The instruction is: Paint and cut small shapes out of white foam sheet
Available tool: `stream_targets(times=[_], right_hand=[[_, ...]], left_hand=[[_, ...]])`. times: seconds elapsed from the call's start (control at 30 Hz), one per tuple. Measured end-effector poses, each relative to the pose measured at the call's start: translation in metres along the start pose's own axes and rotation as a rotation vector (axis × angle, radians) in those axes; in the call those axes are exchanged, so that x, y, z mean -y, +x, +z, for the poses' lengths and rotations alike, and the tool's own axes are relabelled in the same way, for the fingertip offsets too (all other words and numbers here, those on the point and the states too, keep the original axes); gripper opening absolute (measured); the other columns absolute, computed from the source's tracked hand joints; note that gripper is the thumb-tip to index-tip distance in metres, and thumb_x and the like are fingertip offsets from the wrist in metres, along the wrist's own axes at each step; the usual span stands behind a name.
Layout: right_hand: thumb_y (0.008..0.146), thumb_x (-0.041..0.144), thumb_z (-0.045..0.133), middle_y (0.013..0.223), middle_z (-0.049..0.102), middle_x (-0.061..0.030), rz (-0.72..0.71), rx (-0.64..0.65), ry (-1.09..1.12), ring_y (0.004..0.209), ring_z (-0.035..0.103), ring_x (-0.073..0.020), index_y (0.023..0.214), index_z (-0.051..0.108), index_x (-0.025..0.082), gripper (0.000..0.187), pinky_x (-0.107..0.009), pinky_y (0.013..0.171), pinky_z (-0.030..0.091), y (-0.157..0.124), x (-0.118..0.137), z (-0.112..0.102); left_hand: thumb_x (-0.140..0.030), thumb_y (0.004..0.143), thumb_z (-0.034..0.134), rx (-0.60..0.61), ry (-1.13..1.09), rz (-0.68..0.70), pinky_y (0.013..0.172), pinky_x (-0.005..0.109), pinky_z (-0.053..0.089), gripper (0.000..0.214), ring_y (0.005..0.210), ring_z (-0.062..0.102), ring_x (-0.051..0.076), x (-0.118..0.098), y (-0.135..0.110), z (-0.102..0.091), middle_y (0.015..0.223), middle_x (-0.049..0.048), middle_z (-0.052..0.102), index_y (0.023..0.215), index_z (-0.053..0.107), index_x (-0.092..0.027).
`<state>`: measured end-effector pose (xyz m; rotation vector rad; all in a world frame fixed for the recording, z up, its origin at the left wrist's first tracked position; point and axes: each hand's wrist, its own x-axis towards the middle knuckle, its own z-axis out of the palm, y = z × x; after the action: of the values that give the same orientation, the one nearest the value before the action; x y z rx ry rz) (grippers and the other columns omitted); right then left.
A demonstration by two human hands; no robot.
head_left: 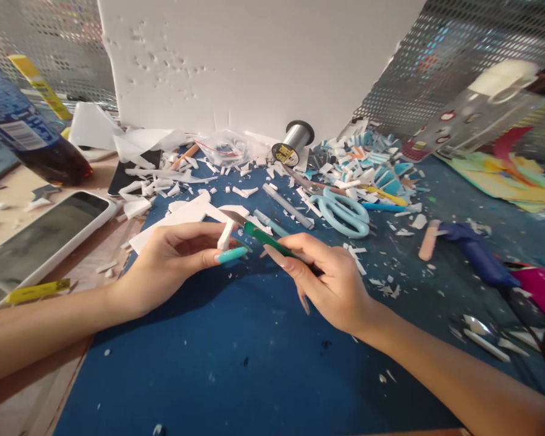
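Between the thumb and fingers of my left hand [177,260] a small white foam piece [226,235] stands upright. My right hand [327,275] grips a green-handled craft knife [267,239], its blade [236,217] pointing left and lying at the top of the foam piece. Whether the edge is cutting in or only touching, I cannot tell. Both hands are above a blue cutting mat [236,375]. Behind them lie a flat white foam sheet [181,215], a grey pen-like stick [288,206] and light blue scissors [343,212].
White and blue scraps [376,160] heap up at the back around a wire spool [293,143]. To the left are a phone [49,242] and a cola bottle [27,133]. On the right lie a blue glue gun [476,248] and a clear bottle [472,115]. A white board [263,66] stands behind.
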<state>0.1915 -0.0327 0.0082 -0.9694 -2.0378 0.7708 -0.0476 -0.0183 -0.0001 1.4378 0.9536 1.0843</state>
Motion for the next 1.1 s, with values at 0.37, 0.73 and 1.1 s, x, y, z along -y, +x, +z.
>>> stream_targets(times=[0.37, 0.73, 1.1], right_hand=[[0.094, 0.014, 0.061, 0.058, 0.054, 0.0039, -0.14, -0.066, -0.205, 0.043, 0.037, -0.0037, 0.095, 0.071, 0.002, 0.015, -0.019, 0.041, 0.029, 0.0031, -0.0022, -0.0035], [0.095, 0.014, 0.061, 0.061, 0.057, 0.0017, -0.124, -0.039, -0.171, 0.045, 0.036, -0.0033, 0.095, 0.073, 0.0, 0.019, -0.018, 0.041, 0.03, 0.0047, -0.0016, -0.0004], [0.096, 0.02, 0.061, 0.061, 0.058, 0.0015, -0.053, 0.015, -0.066, 0.045, 0.034, -0.0041, 0.099, 0.077, 0.005, 0.022, -0.02, 0.038, 0.026, 0.0042, -0.0022, -0.0001]], left_hand=[[-0.011, 0.081, 0.075, 0.041, 0.058, 0.035, 0.074, 0.01, 0.053, 0.026, 0.079, 0.069, 0.008, 0.0016, 0.0001, -0.0046, 0.089, -0.0065, 0.078, 0.093, 0.083, -0.032], [-0.015, 0.082, 0.074, 0.061, 0.126, 0.065, 0.072, 0.012, 0.052, 0.026, 0.078, 0.069, 0.009, 0.0042, -0.0013, -0.007, 0.089, -0.0052, 0.078, 0.097, 0.083, -0.036], [-0.008, 0.081, 0.073, 0.075, 0.071, 0.088, 0.074, 0.005, 0.052, 0.032, 0.083, 0.072, 0.006, 0.0048, 0.0001, -0.0043, 0.094, -0.0069, 0.08, 0.095, 0.083, -0.035]])
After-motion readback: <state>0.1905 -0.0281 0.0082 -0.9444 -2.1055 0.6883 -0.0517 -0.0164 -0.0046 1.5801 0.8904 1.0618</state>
